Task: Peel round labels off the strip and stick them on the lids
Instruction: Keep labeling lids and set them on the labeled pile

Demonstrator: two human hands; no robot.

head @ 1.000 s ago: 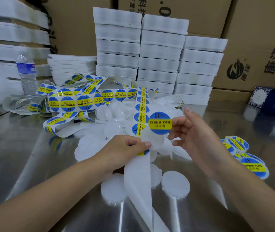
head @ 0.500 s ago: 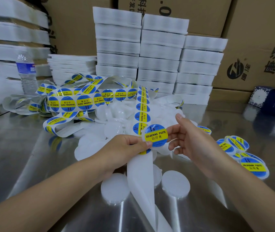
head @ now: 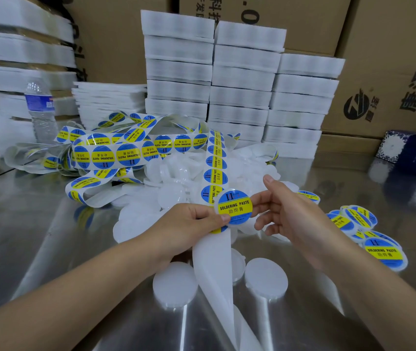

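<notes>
Left hand [head: 189, 226] grips strip [head: 215, 171], thumb clamped on lower left rim of labelled lid [head: 234, 207], held above tabletop [head: 49, 236]. Right hand [head: 288, 214]: thumb and middle fingers pinch lid's right rim, index raised. Bare lids [head: 176, 178] heaped behind. Finished lids [head: 369, 234] piled at right. Bottle [head: 40, 110] far left.

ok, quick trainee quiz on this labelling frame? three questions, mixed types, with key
1. True or false: the finished lids lie to the right of the right hand.
2. The left hand grips: A the strip, B a bottle, C a box.
3. Fill in: the lid between the hands reads SOLDERING ____.
Key: 1 true; 2 A; 3 paste.
</notes>
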